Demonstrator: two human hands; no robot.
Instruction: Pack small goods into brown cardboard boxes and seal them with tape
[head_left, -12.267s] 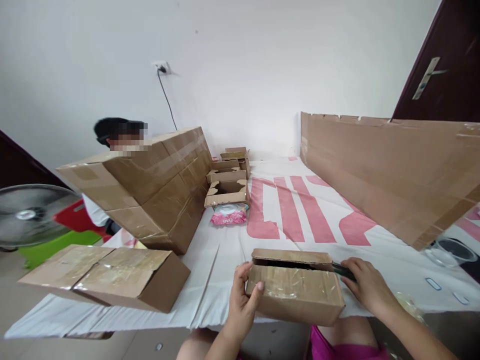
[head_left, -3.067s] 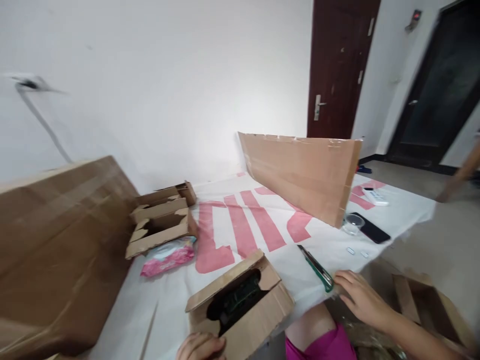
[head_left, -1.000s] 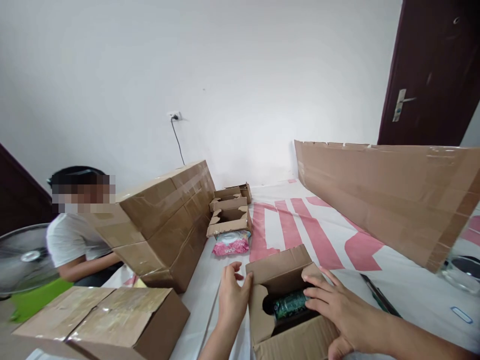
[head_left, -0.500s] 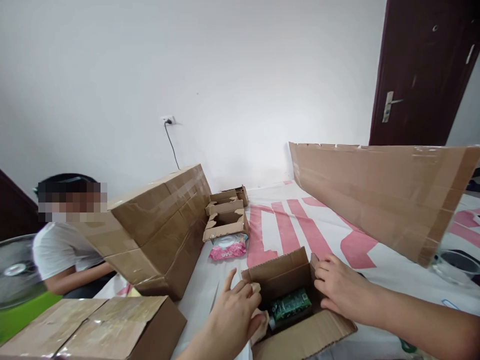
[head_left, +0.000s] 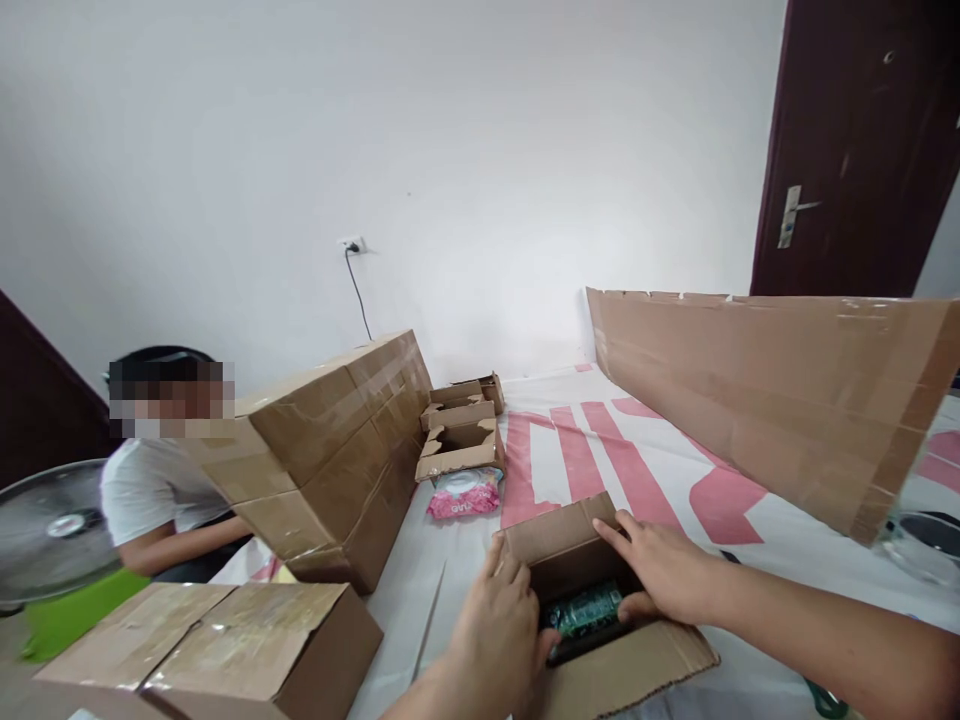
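Observation:
In front of me stands a small cardboard box (head_left: 559,535) with its top flaps up. Inside lies a green, shiny printed package (head_left: 585,612); its lower part is hard to make out. My left hand (head_left: 499,620) is closed over the box's left side, the thumb on the inner side and a fingertip by the corner of the back flap. On the right side, my right hand (head_left: 660,570) grips the wall, its index finger reaching the back flap and its thumb inside near the package.
A pink wipes pack (head_left: 463,495) lies before some open cartons (head_left: 459,462). Large taped boxes (head_left: 330,450) stand left, with a closed carton (head_left: 247,640) nearer. A cardboard panel (head_left: 757,400) stands right. A person (head_left: 161,500) crouches left beside a fan (head_left: 60,525).
Both hands have pressed closer onto the box's sides. My right index finger has moved to the back flap, my left fingers have straightened along the left side. The view has shifted slightly left.

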